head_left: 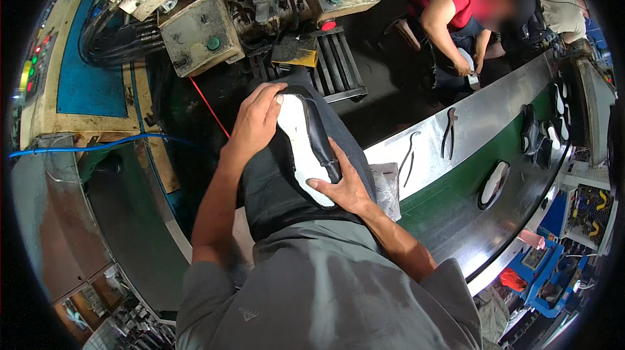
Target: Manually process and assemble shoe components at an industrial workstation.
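Both ends of this white-bottomed shoe [302,145] are held over my lap [267,194]: left grip [257,119] curled round the far end, right grip [349,186] wrapped about the near one. I seem to be checking it; the next move likely calls for a steady turn.

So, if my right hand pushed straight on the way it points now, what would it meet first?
The black shoe, which the right hand is touching. Beyond it, roughly in that line, seems to be the left hand, though depth is unclear in this one view.
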Demonstrator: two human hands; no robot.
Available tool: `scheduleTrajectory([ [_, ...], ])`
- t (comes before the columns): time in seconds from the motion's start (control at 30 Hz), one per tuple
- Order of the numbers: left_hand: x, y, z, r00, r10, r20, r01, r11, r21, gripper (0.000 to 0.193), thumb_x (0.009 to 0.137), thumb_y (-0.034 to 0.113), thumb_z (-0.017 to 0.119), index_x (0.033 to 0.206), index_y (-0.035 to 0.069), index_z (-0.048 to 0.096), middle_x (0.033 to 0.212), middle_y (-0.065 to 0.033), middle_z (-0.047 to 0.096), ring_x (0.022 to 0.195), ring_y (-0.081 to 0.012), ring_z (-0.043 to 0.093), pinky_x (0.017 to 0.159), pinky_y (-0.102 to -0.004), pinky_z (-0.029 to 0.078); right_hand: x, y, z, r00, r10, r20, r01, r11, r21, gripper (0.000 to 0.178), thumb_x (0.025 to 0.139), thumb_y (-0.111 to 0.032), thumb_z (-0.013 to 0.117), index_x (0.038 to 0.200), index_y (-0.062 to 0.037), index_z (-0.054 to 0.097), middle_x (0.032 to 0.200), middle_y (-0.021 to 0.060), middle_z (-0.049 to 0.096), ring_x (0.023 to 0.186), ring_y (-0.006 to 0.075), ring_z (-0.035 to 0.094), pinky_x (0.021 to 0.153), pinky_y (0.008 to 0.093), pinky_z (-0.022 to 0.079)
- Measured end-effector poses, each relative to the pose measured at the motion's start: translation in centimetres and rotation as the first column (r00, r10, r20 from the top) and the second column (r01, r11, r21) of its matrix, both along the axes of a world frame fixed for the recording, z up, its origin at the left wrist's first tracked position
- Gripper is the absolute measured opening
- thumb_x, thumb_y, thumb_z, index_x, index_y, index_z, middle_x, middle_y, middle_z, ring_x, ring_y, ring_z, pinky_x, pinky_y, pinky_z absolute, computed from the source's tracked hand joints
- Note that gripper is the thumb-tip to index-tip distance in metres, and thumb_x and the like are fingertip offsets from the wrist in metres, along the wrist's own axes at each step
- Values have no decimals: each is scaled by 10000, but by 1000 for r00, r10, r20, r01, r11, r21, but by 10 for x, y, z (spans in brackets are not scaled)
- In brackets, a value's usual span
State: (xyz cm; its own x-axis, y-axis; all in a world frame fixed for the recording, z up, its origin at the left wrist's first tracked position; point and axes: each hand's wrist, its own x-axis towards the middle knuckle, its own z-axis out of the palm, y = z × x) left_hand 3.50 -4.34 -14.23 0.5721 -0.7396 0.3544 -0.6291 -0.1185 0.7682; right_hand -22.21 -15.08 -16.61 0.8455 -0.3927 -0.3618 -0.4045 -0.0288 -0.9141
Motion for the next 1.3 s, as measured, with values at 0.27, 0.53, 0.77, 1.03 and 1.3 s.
scheduleTrajectory([
  [0.27, 11, 24, 28, 984, -97, 149, 50, 956, 290, 386, 973, -98, 646, 1354, -39, 672, 1136, -202, 708, 1026, -336, 733, 883, -406, 573, 11, 0, 16, 997, 63, -41, -64, 998, -20, 1139, 838, -319, 953, 1713, 6, 301, 1627, 284, 520, 1479, 390, 558, 1241, 438, 435],
  [0.53, -6, 79, 69, 974, -123, 189, 134, 990, -47, 749, 797, -123, 646, 1529, -5, 540, 1535, -279, 552, 1403, -416, 586, 1168, -471, 496, 20, -48, 22, 914, 250, 319, 98, 627, -773, 1235, 544, -67, 1011, 1642, -77, 445, 1489, 276, 570, 1284, 483, 620, 1047, 560, 546],
  [0.77, -31, 67, 101, 723, -273, -634, 122, 955, -271, 1044, 749, 134, 840, 1670, -17, 373, 1680, -228, 477, 1528, -300, 500, 1283, -393, 345, 25, -73, 34, 808, 440, 391, 136, 506, -852, 1296, 457, -47, 994, 1627, -106, 437, 1507, 277, 562, 1275, 465, 630, 1013, 573, 563],
  [1.03, -36, 49, 76, 741, 4, -672, -23, 1000, -20, 909, 712, 248, 858, 1531, -27, 575, 1402, -146, 692, 1280, -228, 669, 1178, -352, 451, 11, -65, 27, 891, 365, 269, 24, 555, -831, 1267, 461, -45, 991, 1620, -106, 483, 1517, 252, 561, 1254, 454, 639, 1026, 550, 568],
  [1.3, -20, -4, 2, 526, -177, -832, -123, 952, -280, 681, 932, 54, 780, 1574, 52, 555, 1429, -106, 655, 1262, -175, 645, 1085, -320, 522, 7, -33, 26, 995, 97, -7, -97, 995, 0, 1103, 844, -299, 962, 1696, 40, 349, 1574, 261, 569, 1445, 314, 572, 1241, 400, 413],
])
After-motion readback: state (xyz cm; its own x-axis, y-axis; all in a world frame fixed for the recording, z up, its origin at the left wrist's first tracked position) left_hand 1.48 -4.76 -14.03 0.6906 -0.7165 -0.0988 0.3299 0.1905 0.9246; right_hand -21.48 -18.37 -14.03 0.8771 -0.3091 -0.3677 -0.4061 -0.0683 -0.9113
